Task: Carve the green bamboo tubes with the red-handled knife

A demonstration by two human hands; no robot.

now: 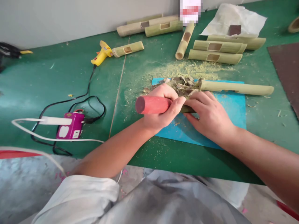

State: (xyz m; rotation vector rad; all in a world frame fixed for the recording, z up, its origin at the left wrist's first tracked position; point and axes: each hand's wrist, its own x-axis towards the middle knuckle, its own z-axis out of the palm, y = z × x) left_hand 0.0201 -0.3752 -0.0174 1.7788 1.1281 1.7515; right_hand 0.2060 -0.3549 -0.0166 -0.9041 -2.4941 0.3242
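My left hand [167, 107] is wrapped round a thick red handle [151, 105], its rounded butt pointing left; the tool's working end is hidden. Close on the right, my right hand [209, 113] has its fingers bent and pressed together over a dark olive-brown piece [187, 109], whose kind I cannot make out. Both hands are above a blue sheet [233, 109]. Just beyond them lies a pile of dark, curled scraps [184, 84]. A pale bamboo tube [243, 88] with a cut opening rests along the sheet's far edge.
More bamboo tubes with cut windows [215, 57] lie at the back. A yellow glue gun [102, 53] touches one tube [130, 49]; its cord runs to a purple power adapter [71, 126]. Pale dust [191, 70], white paper [235, 20] and a brown board [286, 68] lie on the green table [81, 74].
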